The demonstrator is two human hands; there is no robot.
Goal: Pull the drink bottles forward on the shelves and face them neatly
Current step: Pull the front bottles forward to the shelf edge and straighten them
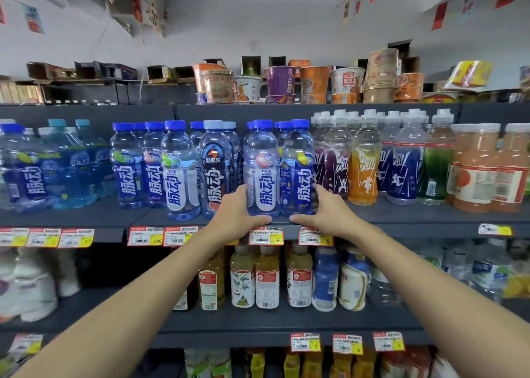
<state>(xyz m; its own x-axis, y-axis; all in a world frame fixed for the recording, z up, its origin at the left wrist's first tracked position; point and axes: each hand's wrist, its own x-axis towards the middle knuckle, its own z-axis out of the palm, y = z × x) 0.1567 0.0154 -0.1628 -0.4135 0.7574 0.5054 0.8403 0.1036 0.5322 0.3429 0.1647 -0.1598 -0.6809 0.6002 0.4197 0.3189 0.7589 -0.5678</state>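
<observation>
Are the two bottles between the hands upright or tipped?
Upright: the white-label bottle and blue-label bottle stand caps up on the shelf, the left hand and right hand holding their bases.

Middle shelf (94, 217): bare board at the near edge on the left, ahead of the set-back blue-capped bottles (129, 165). Headroom over the caps is slight under the upper shelf (258, 110). The left hand (238, 208), round the white-labelled bottle (262, 176), fills the gap to the dark-labelled bottle (215, 171). The right hand (327, 208), round the blue-labelled bottle (299, 176), lies just beside the purple bottle (332, 159). Lower shelf (258, 320): open bay at left.
</observation>
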